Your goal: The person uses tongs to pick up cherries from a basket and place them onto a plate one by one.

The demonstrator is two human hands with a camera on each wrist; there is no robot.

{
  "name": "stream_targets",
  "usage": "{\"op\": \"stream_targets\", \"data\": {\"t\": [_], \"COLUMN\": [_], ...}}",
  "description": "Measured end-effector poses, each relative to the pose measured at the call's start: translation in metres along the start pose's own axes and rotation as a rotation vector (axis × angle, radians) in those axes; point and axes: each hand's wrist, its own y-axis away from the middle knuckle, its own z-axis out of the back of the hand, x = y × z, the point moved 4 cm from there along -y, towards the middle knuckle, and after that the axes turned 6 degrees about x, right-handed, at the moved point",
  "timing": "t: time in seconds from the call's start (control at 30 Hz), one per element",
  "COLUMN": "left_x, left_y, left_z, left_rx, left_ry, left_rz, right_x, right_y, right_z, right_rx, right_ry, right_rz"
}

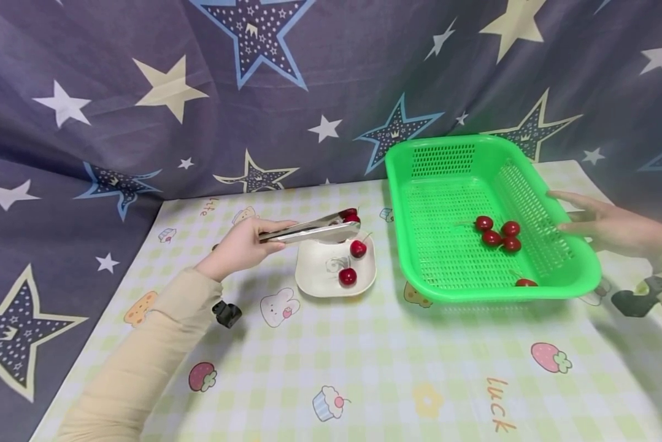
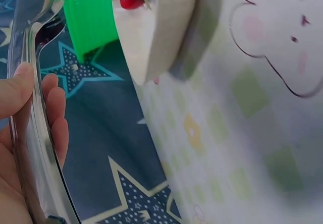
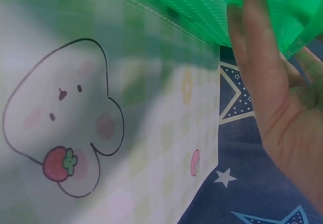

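My left hand (image 1: 242,247) grips a pair of metal tongs (image 1: 303,233), fingers and thumb pressed round its arms. Red cherry fruit (image 1: 351,218) shows at the tongs' tips, partly hidden by the metal, above the far side of a small white dish (image 1: 315,286). Two stemmed cherries lie in that dish, one nearer the front (image 1: 348,277) and one behind it (image 1: 358,248). At the right, my right hand (image 1: 612,228) has its fingers extended against the outer side of a green plastic basket (image 1: 413,245). Several cherries (image 1: 491,238) lie on the basket's floor.
A checked, cartoon-printed cloth (image 1: 380,368) covers the table. Behind it hangs a dark star-patterned curtain (image 1: 331,98). Under the left forearm is a small black object (image 1: 227,314), part of the wrist gear.
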Motion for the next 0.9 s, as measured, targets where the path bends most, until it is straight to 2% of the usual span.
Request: {"op": "stream_targets", "data": {"t": [0.13, 0.27, 0.5, 0.63, 0.9], "left_x": [0.007, 0.014, 0.019, 0.017, 0.019], "left_y": [0.005, 0.009, 0.011, 0.009, 0.003], "left_z": [0.002, 0.002, -0.001, -0.005, -0.011], "left_rx": [0.018, 0.035, 0.046, 0.052, 0.067], "left_ry": [-0.018, -0.053, -0.094, -0.126, -0.216], "left_rz": [0.061, 0.083, 0.077, 0.069, 0.063], "right_x": [0.000, 0.000, -0.002, -0.002, 0.000], "right_y": [-0.001, -0.001, -0.002, -0.002, -0.001], "right_z": [0.001, 0.001, 0.002, 0.001, 0.001], "right_rx": [0.001, 0.010, 0.019, 0.021, 0.032], "right_ry": [0.013, 0.008, 0.001, 0.015, -0.025], "right_rz": [0.002, -0.001, -0.008, -0.016, -0.004]}}
